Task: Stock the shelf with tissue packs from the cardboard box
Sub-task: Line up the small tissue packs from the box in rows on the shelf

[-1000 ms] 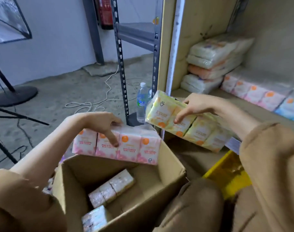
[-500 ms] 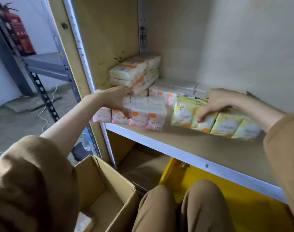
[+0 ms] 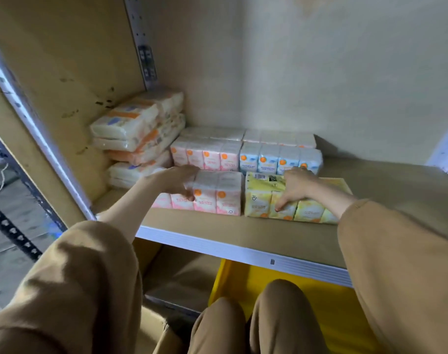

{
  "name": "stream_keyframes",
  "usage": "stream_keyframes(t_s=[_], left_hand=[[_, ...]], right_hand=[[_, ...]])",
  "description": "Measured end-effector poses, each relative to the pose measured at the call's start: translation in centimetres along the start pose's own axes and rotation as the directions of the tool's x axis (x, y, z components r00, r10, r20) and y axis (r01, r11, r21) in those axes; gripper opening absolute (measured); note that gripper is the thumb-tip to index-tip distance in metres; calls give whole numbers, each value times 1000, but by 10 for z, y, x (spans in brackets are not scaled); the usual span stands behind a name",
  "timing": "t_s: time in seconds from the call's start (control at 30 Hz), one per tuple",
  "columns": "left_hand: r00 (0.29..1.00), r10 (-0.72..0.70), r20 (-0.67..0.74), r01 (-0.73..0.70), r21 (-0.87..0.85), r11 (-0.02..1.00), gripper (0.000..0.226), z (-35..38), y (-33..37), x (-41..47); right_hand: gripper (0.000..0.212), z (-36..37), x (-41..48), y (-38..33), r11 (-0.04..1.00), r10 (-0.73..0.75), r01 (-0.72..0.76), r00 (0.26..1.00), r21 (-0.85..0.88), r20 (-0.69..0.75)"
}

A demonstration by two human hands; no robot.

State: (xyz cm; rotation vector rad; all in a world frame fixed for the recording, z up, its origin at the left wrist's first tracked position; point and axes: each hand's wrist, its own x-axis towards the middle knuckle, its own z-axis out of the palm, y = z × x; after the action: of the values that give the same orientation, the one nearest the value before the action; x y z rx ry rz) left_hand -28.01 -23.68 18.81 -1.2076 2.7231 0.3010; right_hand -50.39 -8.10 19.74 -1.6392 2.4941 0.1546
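Pink tissue pack (image 3: 212, 194) and yellow tissue pack (image 3: 294, 200) sit side by side on the wooden shelf (image 3: 243, 233), just in front of a back row of pink packs (image 3: 205, 155) and blue packs (image 3: 279, 159), with a stack of flat wrapped packs (image 3: 138, 134) in the left corner. A person's left hand (image 3: 178, 181) curls loosely over the pink pack's top with fingers (image 3: 189, 196) down its front, while the right hand (image 3: 295, 186) lies spread on the yellow pack, fingertips (image 3: 279, 208) pressing its front face. Only a corner of the cardboard box (image 3: 154, 328) shows below the shelf, beside a yellow bin (image 3: 327, 302)
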Motion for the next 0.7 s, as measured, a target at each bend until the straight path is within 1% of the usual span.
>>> stream_keyframes(t_s=[0.07, 0.13, 0.17, 0.2, 0.23, 0.3, 0.37, 0.43, 0.47, 0.6, 0.7], left_hand=[[1000, 7, -4, -7, -7, 1000, 94, 1, -3, 1], [999, 22, -46, -22, -6, 1000, 96, 1, -4, -2], [996, 31, -83, -31, 0, 1000, 94, 1, -2, -5], [990, 46, -134, -45, 13, 999, 90, 2, 0, -8], [980, 68, -188, -63, 33, 997, 85, 2, 3, -11], [957, 121, -264, -106, 72, 992, 73, 7, 12, -16], [945, 180, -273, -162, 89, 983, 63, 17, 22, -15], [940, 195, -280, -181, 77, 980, 56, 25, 30, -13], [937, 190, -294, -175, 76, 982, 54, 26, 32, -13], [929, 187, -321, -189, 24, 982, 53, 26, 31, -9], [934, 181, -309, -186, 14, 982, 53, 25, 29, -9]], right_hand=[[74, -1, 5, 1, 1000, -1, 0, 998, 7, 55], [74, -7, 7, 3, 997, 1, -8, 995, 72, 100], [78, -11, 8, 5, 994, -4, -7, 996, 112, 92], [82, -15, 9, 8, 989, -14, 6, 998, 146, 54], [82, -19, 9, 10, 982, -32, 32, 999, 184, -3], [68, -25, 7, 9, 960, -111, 140, 985, 240, -131], [49, -27, 3, 2, 941, -207, 250, 958, 228, -198], [37, -26, -4, -11, 928, -306, 340, 929, 154, -208], [35, -24, -8, -19, 921, -350, 376, 914, 99, -206], [40, -13, -11, -42, 881, -473, 464, 872, -94, -126], [35, 0, -4, -51, 810, -541, 507, 840, -295, -40]])
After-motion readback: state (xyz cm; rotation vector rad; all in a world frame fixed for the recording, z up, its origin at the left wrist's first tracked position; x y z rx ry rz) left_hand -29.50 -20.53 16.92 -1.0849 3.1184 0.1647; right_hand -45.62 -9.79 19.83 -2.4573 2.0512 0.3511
